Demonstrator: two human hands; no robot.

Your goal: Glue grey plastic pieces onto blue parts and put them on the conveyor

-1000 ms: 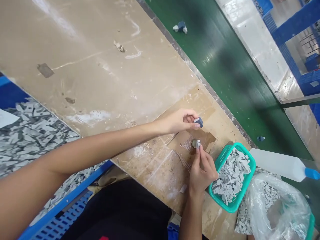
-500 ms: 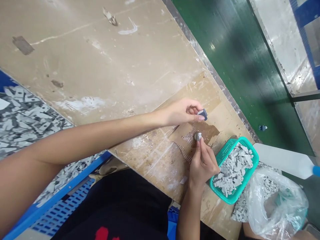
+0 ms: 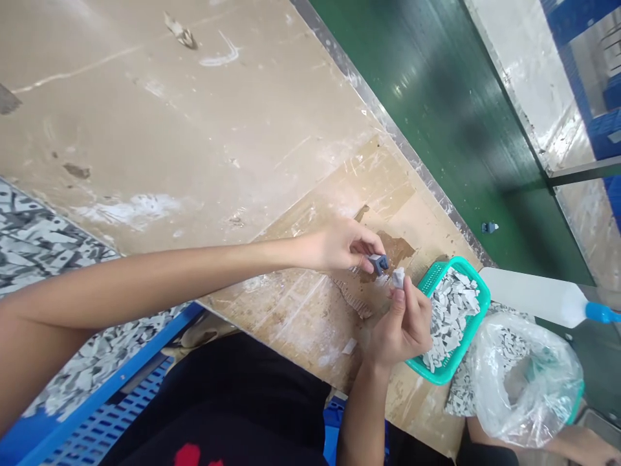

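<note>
My left hand (image 3: pixel 339 249) reaches across the desk (image 3: pixel 145 149), its thumb and fingers closed narrow on a small blue-grey block (image 3: pixel 378 263). My right hand (image 3: pixel 402 327) is just as narrow, with its fingertips (image 3: pixel 397 296) pinching a pale grey chip (image 3: pixel 398 278). The block and the chip are held just apart, a little to the left of the teal plastic basket (image 3: pixel 466 265), and a brown stain (image 3: pixel 395 249) lies on the desk below them on the same side of it.

The basket itself is piled with loose grey chips (image 3: pixel 451 310), and my right hand is just beside it. To the right of the basket lies a white plastic bottle (image 3: pixel 528 294) with a blue nozzle (image 3: pixel 601 313). Below the bottle, also right of the basket, is a clear plastic bag (image 3: pixel 528 382) with more chips inside, and another person's forearm (image 3: pixel 572 443) is past it. Beyond the basket runs a green conveyor belt (image 3: pixel 451 116), with a small blue-and-grey piece (image 3: pixel 490 227) on it. Far to the basket's left, a blue crate (image 3: pixel 107 382) holds a heap of grey-and-white pieces (image 3: pixel 39 246).
</note>
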